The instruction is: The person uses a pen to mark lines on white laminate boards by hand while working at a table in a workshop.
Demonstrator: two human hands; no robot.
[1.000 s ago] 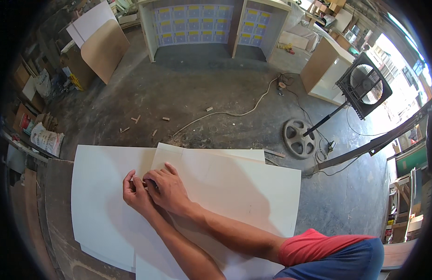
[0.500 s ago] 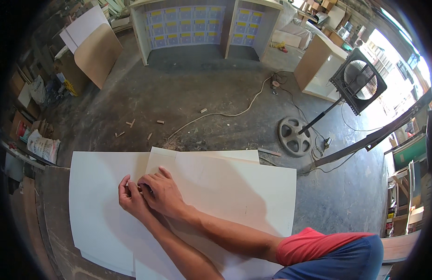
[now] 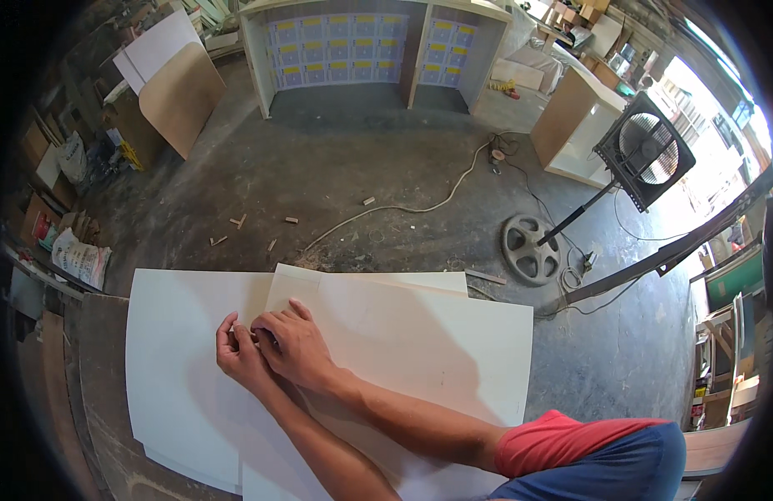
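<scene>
Both hands are together over large white sheets, near the seam where one board overlaps another. My left hand (image 3: pixel 239 361) is closed, with its fingers curled up and its thumb against them. Right beside it, my right hand (image 3: pixel 296 349) bends its fingers down toward the left fingertips, one finger lifted. Whatever sits between the fingertips, if anything, is too small and hidden to name. Beneath the hands lie the left white sheet (image 3: pixel 174 359) and the right white sheet (image 3: pixel 428 351), stacked slightly askew on a worn table (image 3: pixel 103 367).
Beyond the table, a pale cable (image 3: pixel 386 208) crosses the concrete floor among small wood offcuts. A pedestal fan (image 3: pixel 645 150) on a round base (image 3: pixel 530 249) stands at right. An open-fronted cabinet (image 3: pixel 336 92) stands at the back; panels (image 3: pixel 182 100) lean at left.
The whole view has shifted very slightly. Both hands stay in nearly the same place and pose, with only small finger movement.
</scene>
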